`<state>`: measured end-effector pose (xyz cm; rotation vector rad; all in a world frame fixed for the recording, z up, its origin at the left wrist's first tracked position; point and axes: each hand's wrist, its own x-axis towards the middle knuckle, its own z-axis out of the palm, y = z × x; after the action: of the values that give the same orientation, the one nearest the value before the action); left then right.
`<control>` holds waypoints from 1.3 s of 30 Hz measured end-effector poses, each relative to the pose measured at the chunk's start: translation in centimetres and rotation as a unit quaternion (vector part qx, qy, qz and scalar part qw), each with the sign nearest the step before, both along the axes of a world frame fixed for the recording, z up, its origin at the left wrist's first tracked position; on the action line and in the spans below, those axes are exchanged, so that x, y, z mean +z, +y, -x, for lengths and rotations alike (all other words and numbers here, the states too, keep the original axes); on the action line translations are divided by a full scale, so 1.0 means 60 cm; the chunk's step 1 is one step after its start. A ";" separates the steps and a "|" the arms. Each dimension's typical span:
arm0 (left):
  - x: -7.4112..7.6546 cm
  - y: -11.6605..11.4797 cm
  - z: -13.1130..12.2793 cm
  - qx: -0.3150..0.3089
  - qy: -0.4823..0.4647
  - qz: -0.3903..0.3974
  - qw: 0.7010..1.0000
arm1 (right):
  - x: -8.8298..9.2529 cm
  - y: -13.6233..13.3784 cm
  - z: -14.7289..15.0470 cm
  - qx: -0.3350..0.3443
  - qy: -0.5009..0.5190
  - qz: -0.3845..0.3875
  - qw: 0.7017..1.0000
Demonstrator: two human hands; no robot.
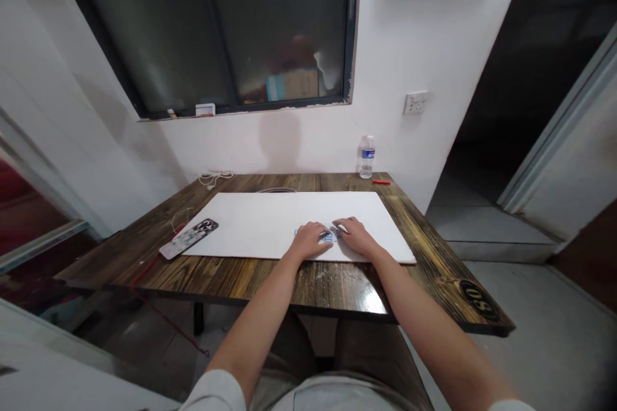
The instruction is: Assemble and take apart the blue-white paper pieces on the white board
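A white board (255, 221) lies flat on the wooden table. Both hands rest near its front edge, right of its middle. Between them are small blue-and-white pieces (328, 237), partly covered by the fingers and too small to make out well. My left hand (308, 241) curves round their left side, its thumb and fingertips pointing at them. From the right, my right hand (355, 235) bends its fingers toward the same spot. Whether either hand grips a piece cannot be made out. A bit of blue shows just left of my left hand.
On the board's left edge lies a phone (189, 239) with a red cord (144, 271). At the table's back stand a water bottle (367, 158) and a red pen (381, 182). A white cable (215, 176) lies back left on the wooden table (318, 286).
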<state>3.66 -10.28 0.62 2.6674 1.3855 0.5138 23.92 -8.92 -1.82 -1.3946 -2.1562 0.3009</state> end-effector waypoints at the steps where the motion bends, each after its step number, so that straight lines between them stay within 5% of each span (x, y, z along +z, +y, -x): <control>1: 0.001 0.000 0.000 0.022 0.000 -0.005 1.000 | 0.003 -0.002 0.000 0.001 0.000 -0.007 1.000; 9: 0.013 -0.002 0.012 0.233 -0.010 -0.057 0.971 | 0.012 -0.008 0.000 -0.033 0.055 -0.006 0.998; 14: 0.028 -0.006 0.011 0.323 0.027 0.014 0.946 | 0.011 -0.009 -0.007 -0.032 0.047 -0.015 0.998; 22: 0.002 0.000 0.002 0.097 -0.035 0.049 0.993 | 0.020 -0.014 0.003 0.127 0.044 -0.014 0.991; 25: -0.011 0.007 0.001 -0.035 -0.025 0.085 0.995 | 0.017 -0.014 0.001 0.084 0.075 -0.015 0.994; 28: -0.015 0.009 0.001 -0.097 -0.012 0.105 0.990 | 0.010 -0.008 -0.005 0.012 0.074 -0.026 0.997; 31: -0.011 0.007 0.002 -0.068 -0.013 0.080 0.994 | 0.004 -0.002 -0.009 0.000 0.047 -0.033 0.998; 39: -0.002 0.005 0.008 0.116 -0.005 0.014 0.993 | -0.001 -0.007 0.004 0.131 -0.027 -0.054 0.990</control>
<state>3.18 -9.99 0.53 2.4914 1.6984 0.5220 23.66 -9.36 -1.85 -1.0717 -2.3666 0.2426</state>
